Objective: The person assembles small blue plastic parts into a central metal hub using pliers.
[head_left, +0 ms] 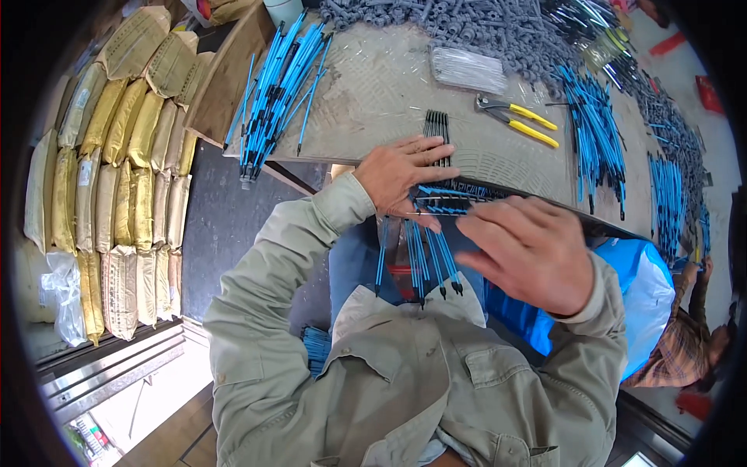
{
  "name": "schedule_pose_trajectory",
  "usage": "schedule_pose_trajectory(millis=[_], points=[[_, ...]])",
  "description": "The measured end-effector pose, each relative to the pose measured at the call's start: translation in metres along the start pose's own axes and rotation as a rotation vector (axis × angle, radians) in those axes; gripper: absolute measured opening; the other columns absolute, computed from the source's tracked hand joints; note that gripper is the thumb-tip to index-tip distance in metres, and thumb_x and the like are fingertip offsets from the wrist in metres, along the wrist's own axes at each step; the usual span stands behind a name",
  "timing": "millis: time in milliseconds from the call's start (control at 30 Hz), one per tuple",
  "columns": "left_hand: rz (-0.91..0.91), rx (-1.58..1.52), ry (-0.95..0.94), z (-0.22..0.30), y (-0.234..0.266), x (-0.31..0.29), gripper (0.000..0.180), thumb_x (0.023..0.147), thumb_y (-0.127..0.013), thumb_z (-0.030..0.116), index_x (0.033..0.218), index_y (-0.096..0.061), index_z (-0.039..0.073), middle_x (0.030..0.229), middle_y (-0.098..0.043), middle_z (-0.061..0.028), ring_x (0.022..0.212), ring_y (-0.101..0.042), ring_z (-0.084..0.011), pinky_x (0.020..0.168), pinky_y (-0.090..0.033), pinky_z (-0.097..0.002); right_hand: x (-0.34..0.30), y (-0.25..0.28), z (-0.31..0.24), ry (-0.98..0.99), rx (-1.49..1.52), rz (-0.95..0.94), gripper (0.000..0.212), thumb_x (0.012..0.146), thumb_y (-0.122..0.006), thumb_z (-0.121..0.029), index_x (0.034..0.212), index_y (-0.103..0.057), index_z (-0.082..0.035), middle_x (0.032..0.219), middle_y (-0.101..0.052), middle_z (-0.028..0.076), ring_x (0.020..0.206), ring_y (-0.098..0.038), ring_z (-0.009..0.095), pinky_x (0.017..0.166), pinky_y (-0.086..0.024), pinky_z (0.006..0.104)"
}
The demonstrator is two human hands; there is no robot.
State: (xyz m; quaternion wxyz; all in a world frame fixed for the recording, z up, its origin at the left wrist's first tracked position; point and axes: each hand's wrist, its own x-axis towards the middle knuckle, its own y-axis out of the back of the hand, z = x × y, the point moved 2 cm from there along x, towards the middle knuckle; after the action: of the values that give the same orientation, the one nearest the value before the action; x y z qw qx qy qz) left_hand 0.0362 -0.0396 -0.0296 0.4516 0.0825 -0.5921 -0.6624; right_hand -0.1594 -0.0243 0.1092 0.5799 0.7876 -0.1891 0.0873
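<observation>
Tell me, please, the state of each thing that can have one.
Left hand, lying across thin black rods
Right hand, blurred, grip unclear
Pliers, handles spread
Left-side blue rods, loosely piled
Grey fittings, heaped
Sacks, stacked
Blue bag, bulging

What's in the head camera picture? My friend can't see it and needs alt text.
At a table, a person's left hand and blurred right hand are over thin blue-and-black rods. Beyond lie yellow-handled pliers and heaped gray parts, with more rods either side; sacks are stacked at left.
</observation>
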Motion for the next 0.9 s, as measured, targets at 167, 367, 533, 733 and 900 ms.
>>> schedule_pose_trajectory(millis=[167, 367, 533, 733, 900], points=[[0.040, 0.063, 0.016, 0.001, -0.011, 0.004, 0.076, 0.063, -0.062, 0.067, 0.119, -0.056, 0.016, 0.132, -0.047, -0.0074, 0.123, -0.042, -0.0275, 0.103, -0.034, -0.0409, -0.007, -0.039, -0.004, -0.048, -0.461, 0.028, 0.036, 0.069, -0.070, -0.024, 0.099, -0.057, -0.008, 0.077, -0.055, 0.002, 0.060, -0.056, 0.017, 0.055, -0.045, 0.0275], [0.065, 0.088, 0.011, -0.001, -0.016, -0.002, 0.076, 0.062, -0.063, 0.066, 0.119, -0.056, 0.017, 0.132, -0.047, -0.0062, 0.123, -0.042, -0.0274, 0.103, -0.034, -0.0411, -0.007, -0.067, 0.004, 0.028, -0.640, 0.173, 0.029, 0.071, -0.069, -0.021, 0.094, -0.057, -0.009, 0.070, -0.049, 0.001, 0.057, -0.054, 0.013, 0.050, -0.043, 0.0262], [0.064, 0.000, 0.100, 0.002, -0.013, -0.003, 0.074, 0.065, -0.062, 0.064, 0.121, -0.055, 0.016, 0.133, -0.045, -0.0093, 0.122, -0.043, -0.0294, 0.101, -0.036, -0.0411, -0.009, -0.067, 0.016, 0.140, -0.581, 0.305, 0.016, 0.071, -0.067, -0.014, 0.081, -0.056, -0.009, 0.069, -0.048, 0.001, 0.056, -0.053, 0.013, 0.046, -0.041, 0.0270], [0.107, 0.016, 0.191, 0.000, -0.015, 0.000, 0.071, 0.068, -0.060, 0.064, 0.118, -0.057, 0.015, 0.130, -0.048, -0.0142, 0.119, -0.046, -0.0326, 0.097, -0.040, -0.0405, 0.004, -0.038, 0.027, 0.204, -0.622, 0.409, 0.013, 0.069, -0.066, -0.009, 0.074, -0.054, -0.009, 0.070, -0.047, 0.001, 0.055, -0.052, 0.014, 0.046, -0.042, 0.0271], [0.147, -0.059, 0.268, 0.000, -0.022, 0.000, 0.067, 0.070, -0.058, 0.064, 0.113, -0.061, 0.012, 0.124, -0.053, -0.0154, 0.115, -0.049, -0.0332, 0.094, -0.042, -0.0399, 0.011, -0.020, 0.033, 0.219, -0.547, 0.410, 0.019, 0.069, -0.068, -0.012, 0.084, -0.057, -0.007, 0.077, -0.052, 0.003, 0.064, -0.054, 0.017, 0.054, -0.045, 0.0273]])
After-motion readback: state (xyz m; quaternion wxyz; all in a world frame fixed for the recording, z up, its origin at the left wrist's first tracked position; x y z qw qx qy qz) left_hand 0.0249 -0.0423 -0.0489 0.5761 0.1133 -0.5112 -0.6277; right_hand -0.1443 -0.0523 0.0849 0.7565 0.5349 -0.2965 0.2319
